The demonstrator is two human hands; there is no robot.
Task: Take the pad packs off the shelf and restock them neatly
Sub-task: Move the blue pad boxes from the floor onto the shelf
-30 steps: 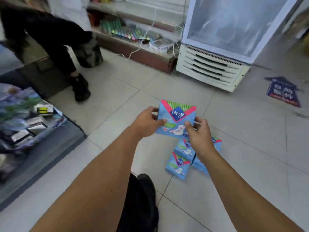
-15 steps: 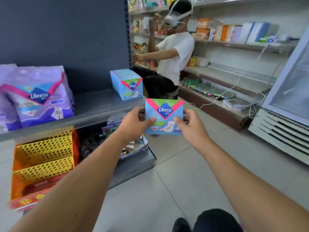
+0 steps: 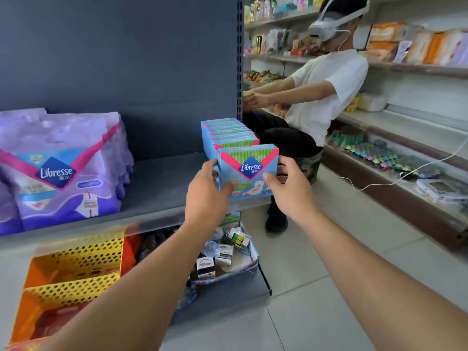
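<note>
1. I hold one flat blue Libresse pad pack with a green-striped top and pink chevron (image 3: 247,172) upright between both hands, its printed face towards me, so it will stand the same way as the others.
2. My left hand (image 3: 206,192) grips the pack's left edge, thumb across the lower front, fingers curled behind.
3. My right hand (image 3: 287,190) grips the right edge likewise, thumb on the front; taking it by both sides keeps the soft pack square.
4. The pack sits at the front end of the row of matching blue packs (image 3: 229,134), just in front of the nearest one. Whether it touches that one, or rests on the grey metal shelf (image 3: 162,183), I cannot tell.
5. That row stands on edge at the shelf's right end, running back towards the dark panel, which I judge is why this pack goes in at the front.
6. Left of the row, well apart, big purple Libresse bags (image 3: 63,171) stand on the same shelf.
7. Below the row lie yellow perforated baskets (image 3: 76,269) and a tray of small boxes (image 3: 222,257).
8. Right of the row, another person in a white T-shirt (image 3: 321,97) sits reaching towards other shelves.
</note>
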